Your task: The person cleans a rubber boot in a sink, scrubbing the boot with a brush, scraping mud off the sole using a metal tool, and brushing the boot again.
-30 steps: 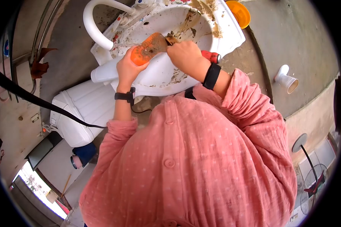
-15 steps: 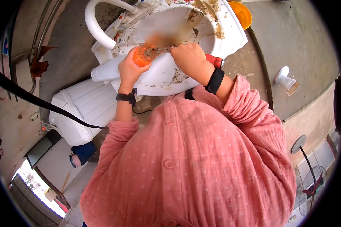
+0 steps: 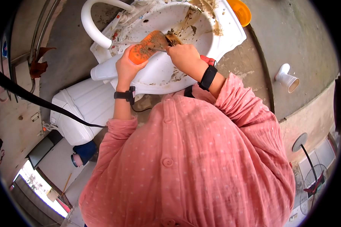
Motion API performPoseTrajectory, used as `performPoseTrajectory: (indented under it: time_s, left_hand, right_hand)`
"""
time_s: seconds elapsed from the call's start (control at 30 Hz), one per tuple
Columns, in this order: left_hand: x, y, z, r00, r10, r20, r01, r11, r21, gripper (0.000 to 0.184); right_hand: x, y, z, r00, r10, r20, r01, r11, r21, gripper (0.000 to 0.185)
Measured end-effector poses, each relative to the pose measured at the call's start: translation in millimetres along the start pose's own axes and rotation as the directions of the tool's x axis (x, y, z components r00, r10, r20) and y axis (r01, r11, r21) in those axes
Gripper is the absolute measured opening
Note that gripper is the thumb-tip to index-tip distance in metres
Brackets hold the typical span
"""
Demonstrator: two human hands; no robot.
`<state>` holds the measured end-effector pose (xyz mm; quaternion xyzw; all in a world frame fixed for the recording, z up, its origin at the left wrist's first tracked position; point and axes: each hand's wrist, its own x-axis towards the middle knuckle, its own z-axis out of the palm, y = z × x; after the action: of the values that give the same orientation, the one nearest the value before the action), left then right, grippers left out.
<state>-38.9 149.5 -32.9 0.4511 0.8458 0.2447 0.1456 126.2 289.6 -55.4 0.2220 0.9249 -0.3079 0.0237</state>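
Observation:
My left hand (image 3: 129, 66) is closed around a white rain boot (image 3: 106, 69), whose muddy orange sole (image 3: 140, 54) faces up over the sink. In my right hand (image 3: 185, 57) is a screwdriver (image 3: 158, 49). Its thin metal shaft reaches left onto the mud on the sole, and a red end shows behind the wrist. Just past my right fingers is a brown, mud-caked piece (image 3: 173, 38) that I cannot identify. The white sink (image 3: 159, 81) beneath is smeared with mud. A thin stream of water runs from the white curved faucet (image 3: 88, 22) beside the boot.
An orange basin (image 3: 240, 12) stands beyond the sink's right corner. Another white boot (image 3: 287, 78) lies on the concrete floor at the right. To the left sits a white ribbed appliance (image 3: 79, 108). A fan (image 3: 313, 185) is at the lower right.
The orange sole, partly blurred before, now shows sharply, with its far end up and left of my right hand. Both hands have shifted slightly left; the screwdriver still touches the sole.

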Motion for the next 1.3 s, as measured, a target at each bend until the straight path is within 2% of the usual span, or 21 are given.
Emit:
performPoseTrajectory:
  time_s: [0.2, 0.43, 0.5, 0.67, 0.73, 0.8, 0.93, 1.1, 1.27, 1.3]
  left_hand:
    - [-3, -5, 6, 0.998, 0.013, -0.054, -0.014, 1.000, -0.022, 0.062]
    - [-1, -2, 4, 0.998, -0.014, -0.057, 0.014, 1.000, -0.006, 0.062]
    - [2, -4, 3, 0.998, -0.010, -0.056, 0.010, 1.000, -0.009, 0.062]
    - [1, -4, 5, 0.996, 0.023, -0.082, -0.024, 1.000, -0.005, 0.062]
    - [2, -5, 3, 0.999, -0.026, -0.041, 0.027, 0.999, 0.023, 0.063]
    - [0, -3, 3, 0.999, -0.015, -0.049, 0.015, 1.000, 0.007, 0.063]
    - [-4, -3, 7, 0.997, 0.003, -0.075, -0.002, 1.000, 0.009, 0.063]
    - [-8, 0, 6, 0.999, -0.023, -0.024, 0.024, 0.999, 0.033, 0.062]
    - [-14, 3, 9, 1.000, 0.016, -0.026, -0.014, 0.998, 0.065, 0.062]
    - [-14, 3, 9, 0.999, 0.014, -0.038, -0.012, 0.999, 0.049, 0.062]
  right_hand:
    - [11, 30, 23, 0.997, 0.069, -0.024, -0.070, 0.997, -0.014, 0.017]
    - [20, 16, 22, 0.993, 0.101, -0.056, -0.102, 0.995, -0.019, 0.016]
    - [23, 20, 25, 0.996, 0.088, -0.007, -0.088, 0.996, -0.032, 0.018]
    - [22, 16, 26, 0.995, 0.096, -0.011, -0.097, 0.994, -0.050, 0.018]
    - [24, 17, 23, 0.995, 0.103, -0.005, -0.103, 0.994, -0.040, 0.018]
    - [22, 19, 18, 0.982, 0.186, -0.044, -0.185, 0.983, 0.012, 0.018]
    - [17, 23, 30, 0.984, 0.178, -0.017, -0.178, 0.982, -0.067, 0.013]
    - [-11, 2, 18, 1.000, 0.006, 0.011, -0.005, 0.994, -0.108, 0.016]
    - [-12, 11, 15, 1.000, -0.012, 0.012, 0.012, 0.999, -0.030, 0.013]
    - [-9, 22, 20, 0.999, 0.034, 0.035, -0.032, 0.998, -0.047, 0.014]
